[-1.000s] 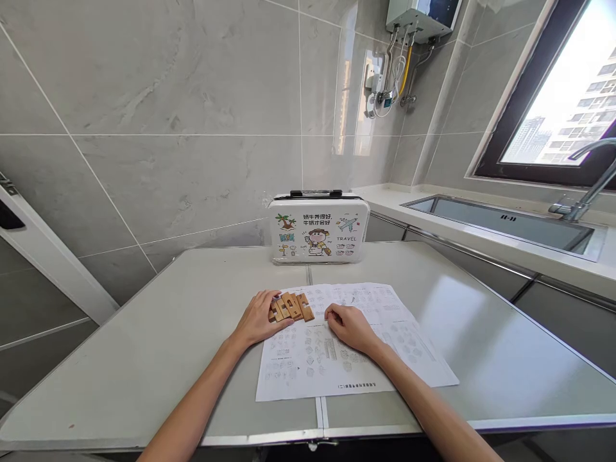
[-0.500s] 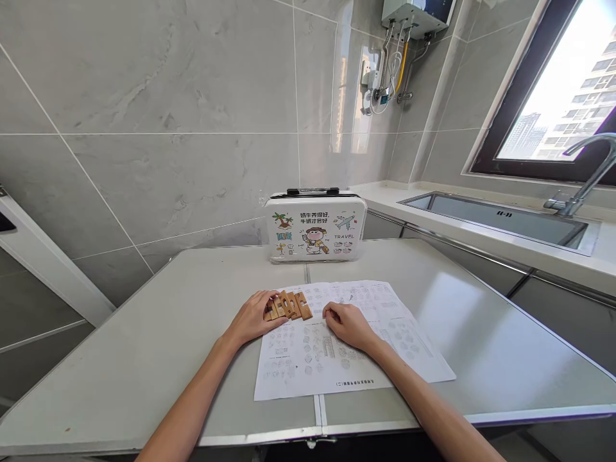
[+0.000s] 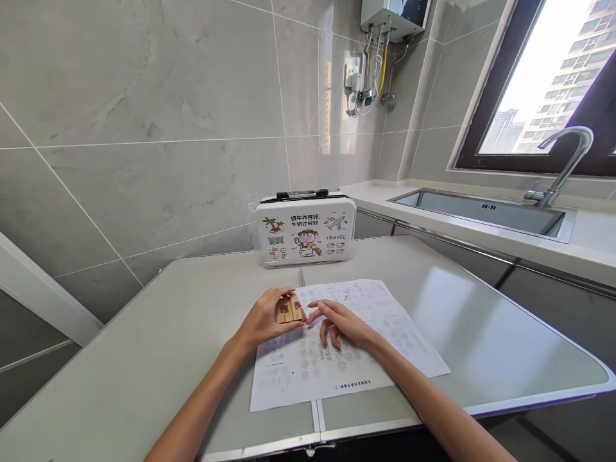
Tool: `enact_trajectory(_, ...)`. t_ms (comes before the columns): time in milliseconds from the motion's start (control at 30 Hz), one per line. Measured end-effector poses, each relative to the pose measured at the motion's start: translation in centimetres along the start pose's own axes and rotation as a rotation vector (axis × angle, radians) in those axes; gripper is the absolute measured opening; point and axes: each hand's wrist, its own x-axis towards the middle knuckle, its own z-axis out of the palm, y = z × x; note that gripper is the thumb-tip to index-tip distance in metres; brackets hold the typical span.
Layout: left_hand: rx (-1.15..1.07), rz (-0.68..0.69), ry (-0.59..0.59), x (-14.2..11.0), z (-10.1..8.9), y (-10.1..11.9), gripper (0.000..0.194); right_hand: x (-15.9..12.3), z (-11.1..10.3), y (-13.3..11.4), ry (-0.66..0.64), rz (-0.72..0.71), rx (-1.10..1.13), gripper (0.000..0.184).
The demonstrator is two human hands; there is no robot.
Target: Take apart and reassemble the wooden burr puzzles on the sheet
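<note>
1. Wooden pieces point(image 3: 290, 309) sit grouped between our hands, at the far left corner of the printed sheet point(image 3: 404, 346).
2. Our left hand point(image 3: 264, 319) spans them, thumb along the near side, fingers at the far side, holding them together.
3. Our right hand point(image 3: 342, 324) is slack and empty, fingers parted, index stretched towards them; whether it touches, we cannot tell.

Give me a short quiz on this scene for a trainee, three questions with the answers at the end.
1. Which hand grips the wooden pieces?
2. True or false: the case stands on top of the sheet.
3. Fill in the English word printed on the case: ____.

Key:
1. The left hand.
2. False; it stands on the table, beyond the sheet.
3. TRAVEL.
</note>
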Motion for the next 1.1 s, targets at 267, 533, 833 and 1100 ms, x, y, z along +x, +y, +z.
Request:
enact_trajectory(267, -0.053, 0.206, -0.057, 3.6, 4.5, 3.9, 0.074, 0.2, -0.5, 0.4, -0.058, 0.022, 0.288, 0.052)
enact_trajectory(533, -0.209, -0.073, 0.008, 3.1, 5.8, 2.7, 0.063, 0.8, -1.3, 0.7, 0.0, -0.059, 0.365, 0.044)
enact_trajectory(833, -0.84, -0.339, 0.063, 2.6, 6.1, 2.3, 0.079, 0.2, -1.6, -0.5, 0.107, -0.09, 0.309, 0.052)
enact_trajectory(1100, -1.053, -0.328, -0.046, 2.1, 6.4, 3.5, 0.073, 0.6, -1.8, 0.0, 0.193, -0.079, 0.398, 0.053)
